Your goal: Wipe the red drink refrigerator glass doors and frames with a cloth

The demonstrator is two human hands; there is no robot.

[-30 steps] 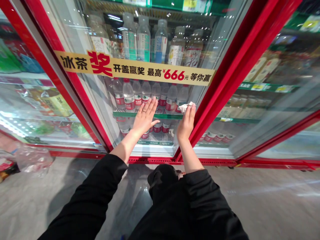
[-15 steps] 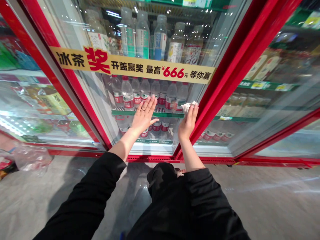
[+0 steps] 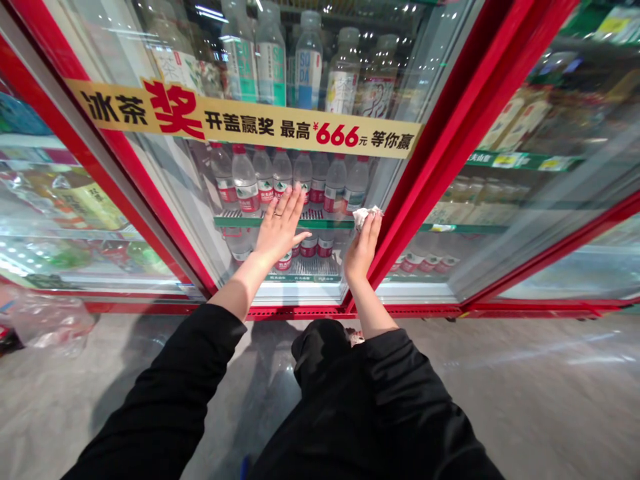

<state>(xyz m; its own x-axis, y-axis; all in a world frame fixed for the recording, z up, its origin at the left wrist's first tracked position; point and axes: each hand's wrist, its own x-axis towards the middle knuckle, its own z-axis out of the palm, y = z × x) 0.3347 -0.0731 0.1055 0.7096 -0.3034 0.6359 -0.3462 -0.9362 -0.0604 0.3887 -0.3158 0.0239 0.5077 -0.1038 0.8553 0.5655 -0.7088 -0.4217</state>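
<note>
My left hand (image 3: 279,227) lies flat on the glass door (image 3: 193,200) of a drinks fridge, fingers stretched out, a ring on one finger. It holds nothing. Water bottles with red-and-white labels (image 3: 245,180) stand behind the glass there. Near the door's right side, my right hand (image 3: 361,250) presses a crumpled white tissue (image 3: 367,215) to the glass, close to the red door frame (image 3: 435,153). The thumb of that hand is mostly hidden. Above both hands, a yellow banner (image 3: 245,123) with black and red characters runs across the door.
Fridge doors continue to the left and right with more drinks behind them. A clear plastic bag (image 3: 53,320) lies on the grey floor (image 3: 530,387) at the left. My knee (image 3: 320,347) is close to the fridge's red bottom rail (image 3: 295,311).
The view has shifted slightly, so fridge and hands sit a little further left. Both hands keep nearly the same place on the door, the tissue still under my right fingers.
</note>
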